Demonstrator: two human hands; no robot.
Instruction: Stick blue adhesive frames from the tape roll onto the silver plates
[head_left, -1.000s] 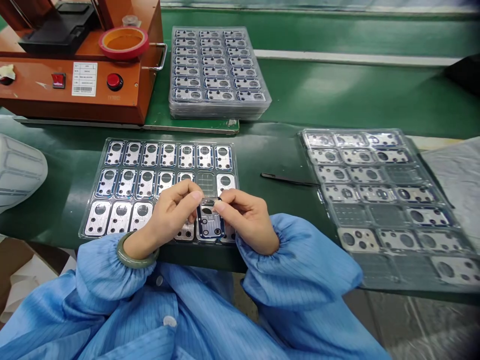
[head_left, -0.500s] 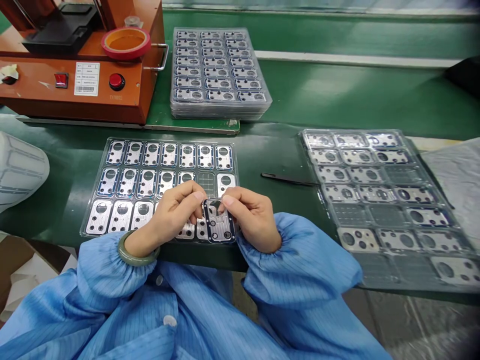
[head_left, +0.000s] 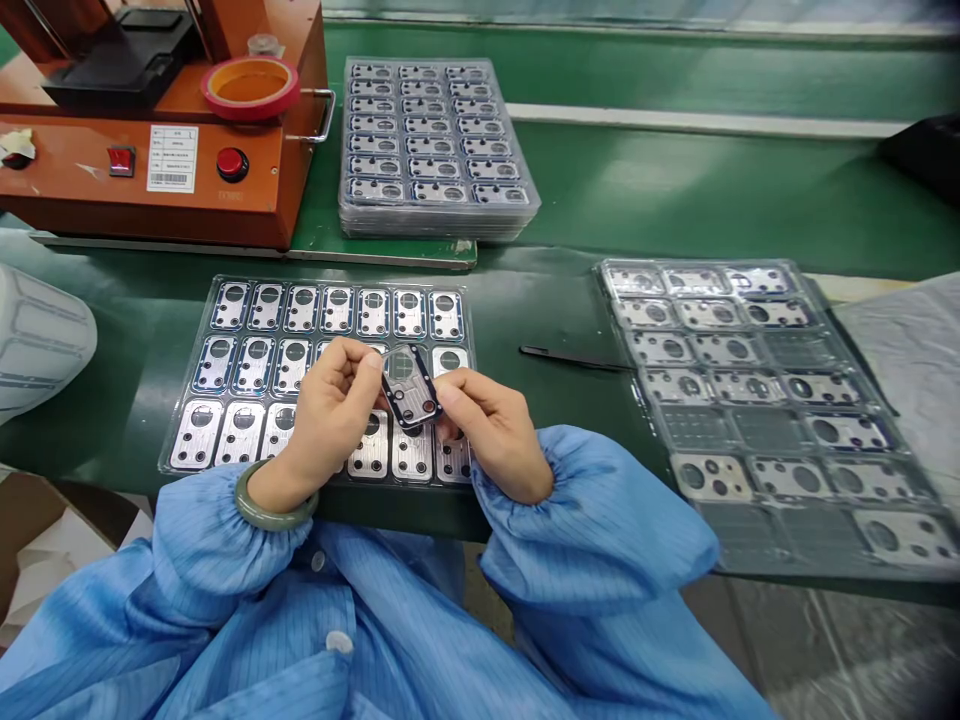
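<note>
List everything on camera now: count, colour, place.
metal plate: one, silver with dark rim, pinched between both hands
near tray: one, clear, holds silver plates, before the person
right tray: one, clear, partly filled, at right
tray stack: one, clear, filled, behind the near tray
tweezers: one, black, on the bench between the trays
machine: one, orange, far left
red ring: one, on the machine
bench: one, green
bracelet: one, green, left wrist
left hand: bare, blue sleeve, grips the plate
right hand: bare, blue sleeve, grips the plate
</note>
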